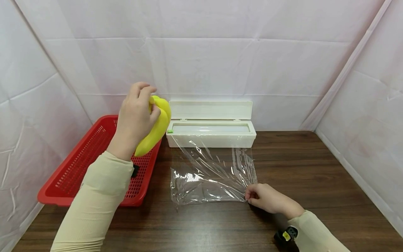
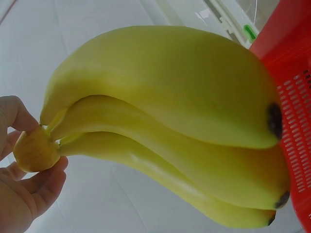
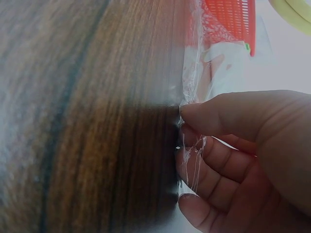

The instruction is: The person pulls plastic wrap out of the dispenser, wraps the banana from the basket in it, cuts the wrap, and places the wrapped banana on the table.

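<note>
Pinching banana bunch (image 1: pixel 160 120) by stem (image 2: pixel 37 153) in left hand (image 1: pixel 136 112), ten o'clock from clear film (image 1: pixel 204 182), and film's four-o'clock corner in right hand (image 1: pixel 267 198), with likely risk of tearing or skewing from one-cornered tension.

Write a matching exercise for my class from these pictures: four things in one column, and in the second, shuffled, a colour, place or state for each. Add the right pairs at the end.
Column one
1. Bananas
2. Basket
3. Plastic film
4. Box

Column two
A. Clear, with a corner gripped in the right hand
B. White, with its lid raised
C. Red, with rows of small holes in its sides
D. Yellow, held up by the stem end in the left hand

Right pairs: 1-D, 2-C, 3-A, 4-B
</note>
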`<state>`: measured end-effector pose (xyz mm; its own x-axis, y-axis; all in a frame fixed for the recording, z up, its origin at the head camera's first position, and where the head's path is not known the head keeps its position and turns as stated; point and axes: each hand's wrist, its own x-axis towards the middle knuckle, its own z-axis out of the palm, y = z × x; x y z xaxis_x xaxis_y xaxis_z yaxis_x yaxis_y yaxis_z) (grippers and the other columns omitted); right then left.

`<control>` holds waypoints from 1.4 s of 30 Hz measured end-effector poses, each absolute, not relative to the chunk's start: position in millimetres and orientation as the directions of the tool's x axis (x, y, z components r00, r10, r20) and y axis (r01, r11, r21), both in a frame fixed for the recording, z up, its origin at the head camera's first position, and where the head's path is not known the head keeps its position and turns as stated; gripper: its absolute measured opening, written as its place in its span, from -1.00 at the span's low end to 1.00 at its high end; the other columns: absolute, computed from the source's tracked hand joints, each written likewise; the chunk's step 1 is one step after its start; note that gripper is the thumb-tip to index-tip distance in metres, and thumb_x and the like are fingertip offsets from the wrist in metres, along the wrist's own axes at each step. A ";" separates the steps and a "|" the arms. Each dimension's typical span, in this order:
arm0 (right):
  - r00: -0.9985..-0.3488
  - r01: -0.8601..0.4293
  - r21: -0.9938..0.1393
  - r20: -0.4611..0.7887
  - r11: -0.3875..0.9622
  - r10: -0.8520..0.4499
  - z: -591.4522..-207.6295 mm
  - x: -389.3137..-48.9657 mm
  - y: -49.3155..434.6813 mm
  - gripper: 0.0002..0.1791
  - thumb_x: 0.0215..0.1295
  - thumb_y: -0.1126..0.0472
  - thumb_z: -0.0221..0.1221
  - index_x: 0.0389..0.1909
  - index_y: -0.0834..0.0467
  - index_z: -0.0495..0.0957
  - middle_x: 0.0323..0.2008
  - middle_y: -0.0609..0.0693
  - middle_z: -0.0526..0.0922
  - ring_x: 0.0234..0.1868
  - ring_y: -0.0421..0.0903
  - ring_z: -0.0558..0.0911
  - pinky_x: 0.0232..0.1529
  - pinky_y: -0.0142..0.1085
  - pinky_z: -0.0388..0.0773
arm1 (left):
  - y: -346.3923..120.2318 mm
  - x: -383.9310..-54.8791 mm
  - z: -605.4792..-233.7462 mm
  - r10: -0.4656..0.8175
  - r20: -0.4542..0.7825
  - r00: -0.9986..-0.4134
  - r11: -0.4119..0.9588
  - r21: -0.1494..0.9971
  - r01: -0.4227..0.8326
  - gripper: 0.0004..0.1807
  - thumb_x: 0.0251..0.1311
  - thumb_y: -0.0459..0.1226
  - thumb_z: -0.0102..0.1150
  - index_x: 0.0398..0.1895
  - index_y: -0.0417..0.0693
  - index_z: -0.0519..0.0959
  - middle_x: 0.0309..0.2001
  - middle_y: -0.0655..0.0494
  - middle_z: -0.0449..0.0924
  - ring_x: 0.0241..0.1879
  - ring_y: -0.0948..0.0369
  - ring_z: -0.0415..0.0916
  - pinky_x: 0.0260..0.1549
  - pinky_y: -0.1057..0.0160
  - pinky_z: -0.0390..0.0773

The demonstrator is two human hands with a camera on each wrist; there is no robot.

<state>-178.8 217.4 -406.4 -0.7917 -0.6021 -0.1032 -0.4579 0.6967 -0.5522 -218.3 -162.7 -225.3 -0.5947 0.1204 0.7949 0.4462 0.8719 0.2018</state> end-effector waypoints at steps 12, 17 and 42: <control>-0.790 -0.454 -0.556 -0.110 0.696 -0.603 -405.8 -178.4 215.9 -0.87 0.16 0.37 0.15 -0.45 0.06 0.50 -0.55 -0.21 0.46 -0.52 -0.39 0.36 -0.48 -0.45 0.36 | -152.6 -217.2 -225.2 0.172 0.775 -0.608 0.863 0.180 0.473 -0.64 0.07 -0.47 0.00 -0.02 -0.33 0.50 0.04 -0.26 0.43 -0.18 -0.16 0.50 -0.15 -0.05 0.51; -0.787 -0.459 -0.554 -0.109 0.694 -0.608 -404.9 -178.2 215.4 -0.88 0.16 0.37 0.15 -0.45 0.07 0.50 -0.56 -0.21 0.46 -0.53 -0.40 0.35 -0.48 -0.45 0.36 | -148.7 -217.5 -226.5 0.198 0.776 -0.598 0.855 0.161 0.492 -0.66 0.07 -0.47 0.02 -0.03 -0.33 0.51 0.03 -0.26 0.44 -0.20 -0.14 0.51 -0.16 -0.04 0.52; -0.790 -0.455 -0.554 -0.109 0.697 -0.603 -403.0 -178.1 214.1 -0.87 0.15 0.37 0.14 -0.45 0.07 0.50 -0.56 -0.21 0.46 -0.53 -0.40 0.36 -0.47 -0.46 0.36 | -120.0 -220.8 -244.2 0.320 0.733 -0.601 0.790 0.145 0.596 -0.65 0.01 -0.48 0.05 -0.07 -0.31 0.51 0.04 -0.22 0.47 -0.26 -0.09 0.51 -0.28 0.08 0.53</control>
<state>-178.1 214.1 -403.0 -0.7905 -0.6028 -0.1089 -0.4552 0.6970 -0.5541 -220.8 -120.0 -244.2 -0.6009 0.3196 0.7326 0.5963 0.7897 0.1446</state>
